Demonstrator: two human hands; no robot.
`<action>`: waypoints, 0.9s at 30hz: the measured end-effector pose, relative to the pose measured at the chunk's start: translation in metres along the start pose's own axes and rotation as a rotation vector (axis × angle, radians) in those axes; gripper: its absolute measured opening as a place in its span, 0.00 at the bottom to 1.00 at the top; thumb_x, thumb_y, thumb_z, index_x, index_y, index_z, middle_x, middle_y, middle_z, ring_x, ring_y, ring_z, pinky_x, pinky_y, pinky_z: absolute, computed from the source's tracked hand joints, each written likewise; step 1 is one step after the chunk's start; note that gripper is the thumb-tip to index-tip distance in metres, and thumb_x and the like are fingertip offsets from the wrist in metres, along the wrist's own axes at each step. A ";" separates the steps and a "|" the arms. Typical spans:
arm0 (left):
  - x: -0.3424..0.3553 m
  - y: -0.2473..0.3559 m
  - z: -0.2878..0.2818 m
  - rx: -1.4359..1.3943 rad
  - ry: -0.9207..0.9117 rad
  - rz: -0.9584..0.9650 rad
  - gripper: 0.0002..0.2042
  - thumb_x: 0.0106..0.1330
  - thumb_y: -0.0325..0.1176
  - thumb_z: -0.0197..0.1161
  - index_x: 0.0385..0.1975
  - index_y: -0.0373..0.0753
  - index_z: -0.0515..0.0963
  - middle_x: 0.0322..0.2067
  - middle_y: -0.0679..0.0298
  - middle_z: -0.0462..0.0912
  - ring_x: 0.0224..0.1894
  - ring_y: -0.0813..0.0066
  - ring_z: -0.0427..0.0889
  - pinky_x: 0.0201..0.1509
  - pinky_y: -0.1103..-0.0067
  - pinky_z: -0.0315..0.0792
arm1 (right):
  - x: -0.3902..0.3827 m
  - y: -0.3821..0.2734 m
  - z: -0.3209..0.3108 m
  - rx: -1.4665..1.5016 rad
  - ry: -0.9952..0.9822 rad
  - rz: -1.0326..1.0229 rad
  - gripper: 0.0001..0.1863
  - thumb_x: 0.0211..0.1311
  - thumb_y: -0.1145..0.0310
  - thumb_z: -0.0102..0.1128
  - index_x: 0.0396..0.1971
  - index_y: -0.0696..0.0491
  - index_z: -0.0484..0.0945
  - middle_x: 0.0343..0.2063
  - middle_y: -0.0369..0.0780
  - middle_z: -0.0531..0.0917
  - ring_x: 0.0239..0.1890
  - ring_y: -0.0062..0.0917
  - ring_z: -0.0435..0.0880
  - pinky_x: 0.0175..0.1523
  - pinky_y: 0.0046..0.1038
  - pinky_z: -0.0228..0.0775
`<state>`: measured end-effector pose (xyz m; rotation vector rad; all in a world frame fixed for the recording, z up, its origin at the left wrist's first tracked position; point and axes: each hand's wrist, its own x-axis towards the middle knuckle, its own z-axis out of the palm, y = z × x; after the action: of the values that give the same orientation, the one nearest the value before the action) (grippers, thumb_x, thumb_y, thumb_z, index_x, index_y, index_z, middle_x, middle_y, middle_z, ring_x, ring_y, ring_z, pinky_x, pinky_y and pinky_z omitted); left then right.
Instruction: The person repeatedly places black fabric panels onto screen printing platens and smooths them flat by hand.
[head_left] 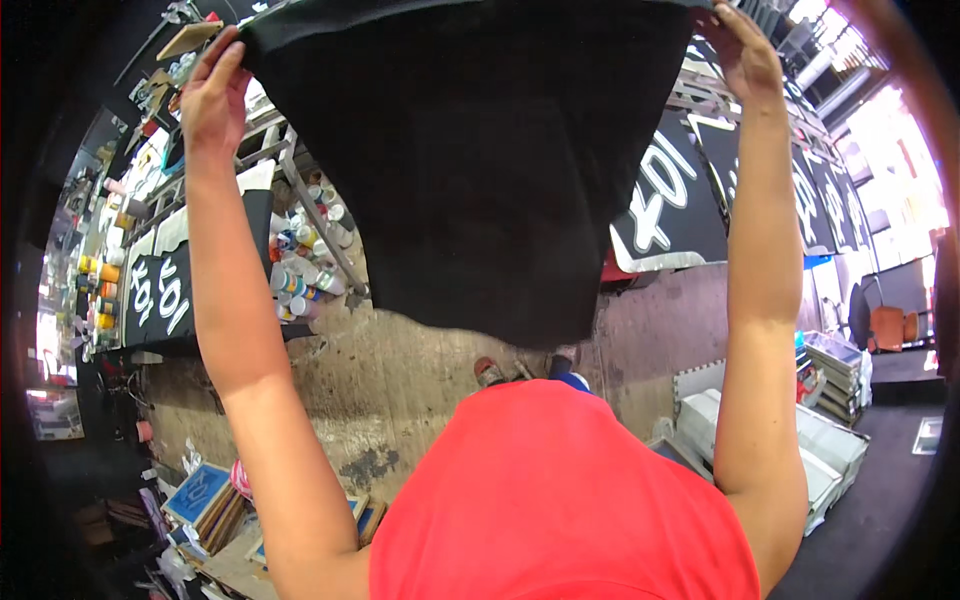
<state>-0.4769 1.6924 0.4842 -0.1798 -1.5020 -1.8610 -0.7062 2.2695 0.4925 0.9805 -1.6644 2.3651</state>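
Observation:
A black piece of fabric point(480, 160) hangs stretched between my raised hands, its lower edge falling loose above the floor. At its upper left corner, my left hand point(215, 95) pinches the cloth between thumb and fingers. The upper right corner is gripped by my right hand point(742, 55), whose fingertips are partly out of sight at the frame's top. Both arms are stretched out forward. The side of the cloth facing me looks plain black.
Black panels with white lettering lie on tables at the right point(665, 205) and left point(155, 290). Several paint containers point(310, 270) stand under the left rack. Framed screens point(205, 500) are stacked at lower left. White stacked bundles point(770, 440) sit on the floor point(420, 385) at right.

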 end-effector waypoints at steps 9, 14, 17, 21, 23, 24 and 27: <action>-0.063 0.085 -0.018 -0.088 -0.183 0.256 0.15 0.72 0.24 0.57 0.56 0.31 0.77 0.55 0.55 0.81 0.57 0.63 0.80 0.67 0.65 0.71 | -0.078 -0.085 0.007 0.045 0.200 -0.115 0.17 0.69 0.72 0.57 0.54 0.64 0.76 0.51 0.51 0.82 0.55 0.40 0.82 0.69 0.43 0.67; -0.178 0.048 -0.050 0.139 0.111 -0.046 0.14 0.67 0.23 0.63 0.52 0.31 0.78 0.50 0.57 0.82 0.52 0.72 0.81 0.61 0.76 0.74 | -0.209 -0.051 -0.009 -0.118 0.354 0.093 0.13 0.67 0.72 0.61 0.48 0.60 0.81 0.42 0.40 0.84 0.41 0.25 0.82 0.51 0.25 0.73; -0.242 0.014 -0.057 0.111 0.099 -0.324 0.13 0.65 0.21 0.65 0.49 0.32 0.79 0.45 0.63 0.83 0.44 0.80 0.81 0.51 0.83 0.74 | -0.269 -0.020 -0.012 -0.157 0.325 0.311 0.11 0.64 0.73 0.65 0.45 0.57 0.83 0.35 0.32 0.84 0.34 0.14 0.79 0.41 0.17 0.70; -0.309 -0.025 -0.062 0.107 0.102 -0.707 0.12 0.62 0.24 0.68 0.45 0.35 0.81 0.36 0.70 0.82 0.33 0.87 0.76 0.36 0.90 0.67 | -0.331 0.023 -0.015 -0.173 0.363 0.603 0.10 0.64 0.74 0.66 0.44 0.56 0.84 0.33 0.31 0.83 0.33 0.14 0.78 0.39 0.17 0.69; -0.338 -0.041 -0.066 0.214 0.101 -0.833 0.12 0.61 0.24 0.70 0.44 0.37 0.82 0.32 0.73 0.82 0.30 0.89 0.75 0.32 0.90 0.65 | -0.362 0.038 -0.019 -0.157 0.390 0.738 0.10 0.63 0.74 0.66 0.44 0.57 0.84 0.33 0.31 0.83 0.33 0.15 0.79 0.40 0.17 0.69; -0.352 -0.048 -0.067 0.224 0.081 -0.870 0.11 0.61 0.24 0.70 0.44 0.37 0.83 0.31 0.74 0.81 0.28 0.90 0.74 0.30 0.90 0.64 | -0.376 0.045 -0.021 -0.150 0.416 0.800 0.10 0.63 0.74 0.66 0.44 0.57 0.84 0.33 0.32 0.83 0.34 0.15 0.79 0.40 0.18 0.70; -0.391 -0.065 -0.074 0.228 0.070 -1.015 0.10 0.61 0.25 0.70 0.42 0.36 0.84 0.27 0.74 0.81 0.24 0.91 0.71 0.26 0.89 0.60 | -0.415 0.059 -0.029 -0.121 0.444 0.937 0.11 0.62 0.74 0.66 0.44 0.58 0.83 0.33 0.33 0.83 0.34 0.16 0.79 0.41 0.21 0.71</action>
<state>-0.2088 1.8035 0.2048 0.9041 -1.9159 -2.3429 -0.4160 2.3882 0.2126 -0.4693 -2.3078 2.5780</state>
